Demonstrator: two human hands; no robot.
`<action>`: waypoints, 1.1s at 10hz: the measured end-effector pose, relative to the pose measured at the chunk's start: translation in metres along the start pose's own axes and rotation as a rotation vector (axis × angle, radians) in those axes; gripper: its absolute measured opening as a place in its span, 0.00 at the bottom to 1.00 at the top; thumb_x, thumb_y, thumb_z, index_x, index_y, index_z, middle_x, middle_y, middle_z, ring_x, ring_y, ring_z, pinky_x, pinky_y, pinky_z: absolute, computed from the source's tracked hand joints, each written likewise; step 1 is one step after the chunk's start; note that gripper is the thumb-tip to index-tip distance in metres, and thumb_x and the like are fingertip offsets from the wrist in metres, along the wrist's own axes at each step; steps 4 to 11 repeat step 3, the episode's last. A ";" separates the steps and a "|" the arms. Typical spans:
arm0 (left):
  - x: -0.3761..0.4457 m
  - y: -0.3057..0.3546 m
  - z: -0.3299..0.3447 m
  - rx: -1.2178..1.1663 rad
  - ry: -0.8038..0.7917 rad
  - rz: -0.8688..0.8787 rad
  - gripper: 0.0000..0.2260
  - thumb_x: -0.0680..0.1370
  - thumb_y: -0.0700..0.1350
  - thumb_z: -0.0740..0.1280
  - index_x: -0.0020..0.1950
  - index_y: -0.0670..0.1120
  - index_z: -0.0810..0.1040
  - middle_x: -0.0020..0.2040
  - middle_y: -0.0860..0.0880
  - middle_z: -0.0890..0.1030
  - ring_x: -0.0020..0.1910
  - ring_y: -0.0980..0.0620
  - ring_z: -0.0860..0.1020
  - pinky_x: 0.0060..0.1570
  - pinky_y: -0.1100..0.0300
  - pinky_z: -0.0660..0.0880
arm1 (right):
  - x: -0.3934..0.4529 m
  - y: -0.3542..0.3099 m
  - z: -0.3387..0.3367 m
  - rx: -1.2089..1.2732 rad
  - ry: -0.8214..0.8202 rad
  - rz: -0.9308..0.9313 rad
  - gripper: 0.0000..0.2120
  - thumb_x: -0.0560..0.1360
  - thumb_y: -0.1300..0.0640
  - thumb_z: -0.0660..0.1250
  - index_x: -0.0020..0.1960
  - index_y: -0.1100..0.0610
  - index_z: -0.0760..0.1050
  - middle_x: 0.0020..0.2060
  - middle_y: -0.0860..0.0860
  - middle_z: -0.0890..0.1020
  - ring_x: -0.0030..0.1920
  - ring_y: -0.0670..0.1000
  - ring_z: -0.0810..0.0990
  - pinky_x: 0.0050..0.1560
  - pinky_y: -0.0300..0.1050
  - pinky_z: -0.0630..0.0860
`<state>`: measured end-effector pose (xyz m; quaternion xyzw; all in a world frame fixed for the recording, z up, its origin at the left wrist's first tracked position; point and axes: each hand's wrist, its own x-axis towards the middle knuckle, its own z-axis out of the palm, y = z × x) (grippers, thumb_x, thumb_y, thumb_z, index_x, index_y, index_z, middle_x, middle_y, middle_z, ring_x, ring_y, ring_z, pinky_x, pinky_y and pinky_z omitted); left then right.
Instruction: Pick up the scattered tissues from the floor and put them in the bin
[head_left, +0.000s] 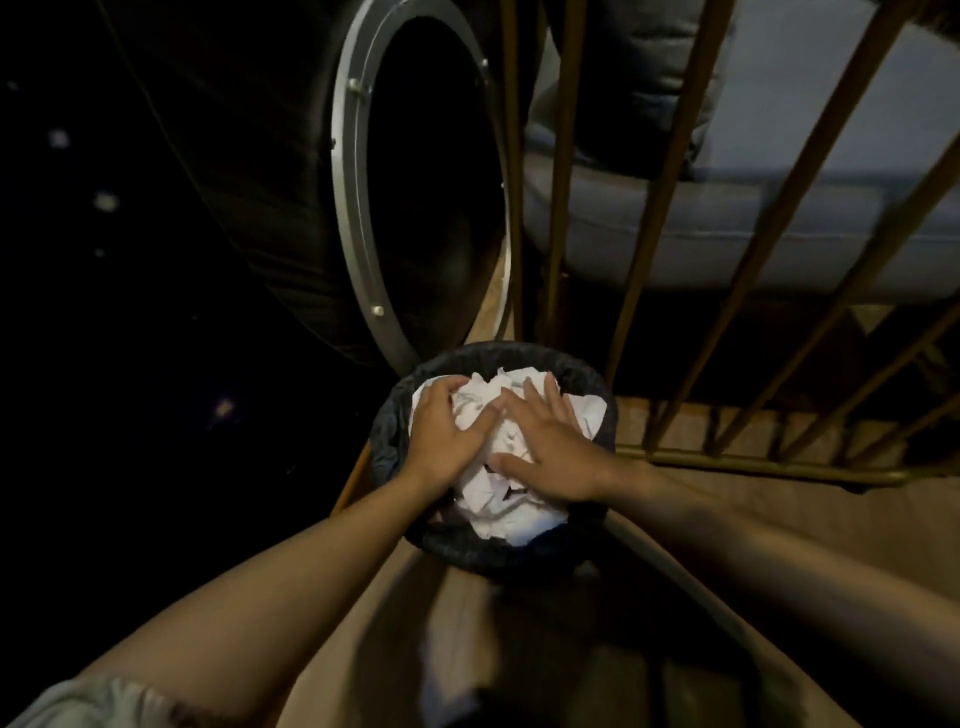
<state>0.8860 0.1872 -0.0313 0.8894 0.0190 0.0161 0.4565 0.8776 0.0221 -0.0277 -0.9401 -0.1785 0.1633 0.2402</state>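
Low in the centre of the frame, both hands are pressing down on a heap of crumpled white tissues (498, 467) filling the dark-lined bin (597, 384). The left hand (447, 436) is lying with fingers curving over the paper's upper left edge; the right hand (550, 447) is spreading flat, fingers straight, grasping nothing. The pressing is probably packing the pile down so it is not spilling over the rim.

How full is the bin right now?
Full to the top: the crumpled tissues heap up to the bin rim, and the left hand and right hand press flat on them.
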 end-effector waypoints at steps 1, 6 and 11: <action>-0.013 0.032 -0.026 0.007 0.008 -0.037 0.20 0.73 0.58 0.72 0.59 0.48 0.78 0.58 0.50 0.76 0.59 0.53 0.75 0.62 0.57 0.72 | -0.017 -0.013 -0.033 0.177 0.089 -0.087 0.28 0.79 0.61 0.59 0.77 0.58 0.55 0.78 0.59 0.50 0.76 0.53 0.36 0.73 0.41 0.39; -0.044 0.106 -0.095 0.264 -0.144 -0.080 0.16 0.76 0.53 0.69 0.60 0.47 0.77 0.60 0.45 0.76 0.59 0.47 0.75 0.60 0.54 0.72 | -0.075 -0.080 -0.132 0.135 0.055 0.067 0.29 0.75 0.65 0.62 0.74 0.55 0.63 0.77 0.52 0.58 0.78 0.50 0.49 0.75 0.43 0.47; -0.044 0.106 -0.095 0.264 -0.144 -0.080 0.16 0.76 0.53 0.69 0.60 0.47 0.77 0.60 0.45 0.76 0.59 0.47 0.75 0.60 0.54 0.72 | -0.075 -0.080 -0.132 0.135 0.055 0.067 0.29 0.75 0.65 0.62 0.74 0.55 0.63 0.77 0.52 0.58 0.78 0.50 0.49 0.75 0.43 0.47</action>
